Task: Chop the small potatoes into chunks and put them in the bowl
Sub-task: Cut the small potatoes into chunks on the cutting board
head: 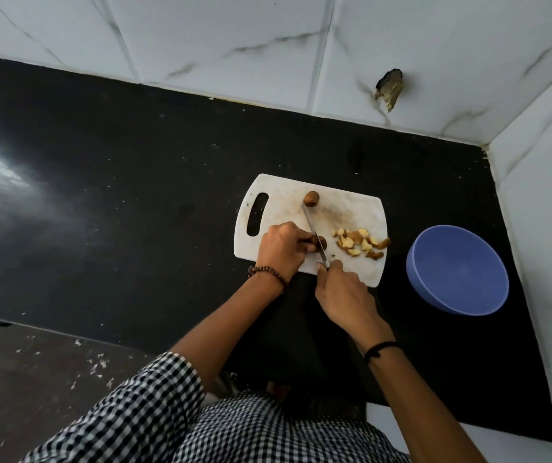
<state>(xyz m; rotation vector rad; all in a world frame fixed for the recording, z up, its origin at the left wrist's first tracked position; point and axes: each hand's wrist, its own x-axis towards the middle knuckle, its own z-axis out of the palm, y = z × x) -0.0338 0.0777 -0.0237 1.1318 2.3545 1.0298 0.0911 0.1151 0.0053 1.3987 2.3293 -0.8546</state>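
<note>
The left hand (279,247) holds a small potato (322,242) down on the white board (284,198). The right hand (341,292) grips the knife (310,222) by its handle, and the blade lies across that potato. Past the knife tip sits a whole potato (311,198). Right of the held potato is a pile of chunks (361,243). Farther right, off the board, stands a blue bowl (426,289).

potatoes (311,198) 2 | chunk pile (361,243) 1 | knife (311,225) 1 | board (281,202) 1 | bowl (458,272) 1
</note>
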